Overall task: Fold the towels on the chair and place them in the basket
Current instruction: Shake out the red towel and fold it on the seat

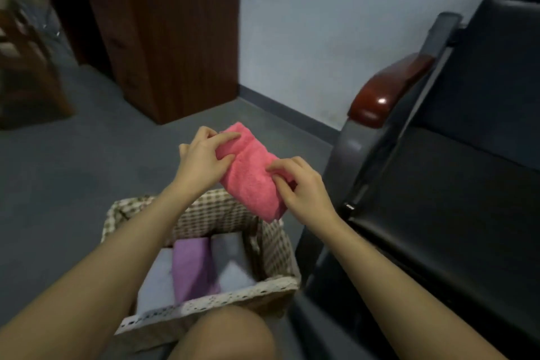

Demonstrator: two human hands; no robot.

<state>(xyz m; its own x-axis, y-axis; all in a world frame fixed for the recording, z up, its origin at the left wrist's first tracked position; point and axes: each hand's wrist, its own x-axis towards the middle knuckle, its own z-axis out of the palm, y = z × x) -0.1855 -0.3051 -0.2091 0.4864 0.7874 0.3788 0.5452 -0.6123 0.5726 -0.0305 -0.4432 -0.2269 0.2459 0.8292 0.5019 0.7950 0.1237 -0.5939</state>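
Nearest me, my knee sits against the basket, which stands on the floor just left of the chair. Three folded towels already lie inside it side by side: a grey one, a purple one and another grey one.

Above the basket's far rim I hold the pink towel, folded into a thick bundle and clear of everything below. My left hand grips its far end, fingers curled over the top and thumb pressed into the side. My right hand pinches the near end, fingertips dug into the pile.

The seat looks bare from here, so I judge this to be the last towel, with only the lowering left.

The risk is the fold: the bundle is plump and springy, and if I let go with one hand early it may open or catch on the rim. The free room inside looks tight, so it could wedge on top of the others and ruffle them.
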